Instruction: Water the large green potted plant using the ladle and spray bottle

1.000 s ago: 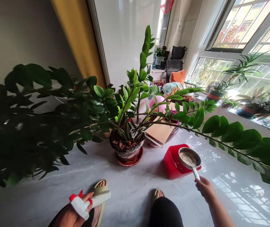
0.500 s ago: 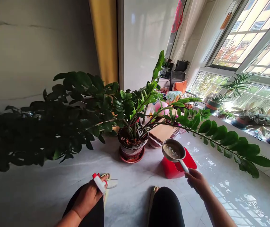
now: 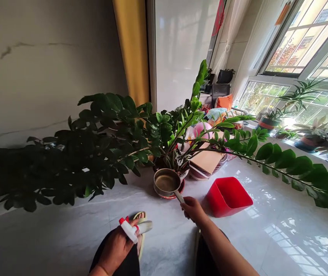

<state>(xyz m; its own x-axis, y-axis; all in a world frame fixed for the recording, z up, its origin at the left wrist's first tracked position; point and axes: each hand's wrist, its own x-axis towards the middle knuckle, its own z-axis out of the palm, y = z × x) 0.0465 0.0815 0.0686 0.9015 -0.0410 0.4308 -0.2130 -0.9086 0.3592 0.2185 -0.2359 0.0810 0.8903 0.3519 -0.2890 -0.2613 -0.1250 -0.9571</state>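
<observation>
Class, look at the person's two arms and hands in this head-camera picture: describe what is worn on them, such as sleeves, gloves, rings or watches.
Both are bare. The left hand shows no glove, and no ring or watch can be seen; its wrist runs out of the frame uncovered. The right hand is also ungloved, and its forearm is bare down to the picture's edge, with no sleeve, band or watch in view.

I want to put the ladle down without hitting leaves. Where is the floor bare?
Bare floor lies right of the red tub, under the long leafy stem. Another free patch lies left of the plant pot, below the dark foliage. Crowded: around the pot, where the right hand holds the ladle.
</observation>
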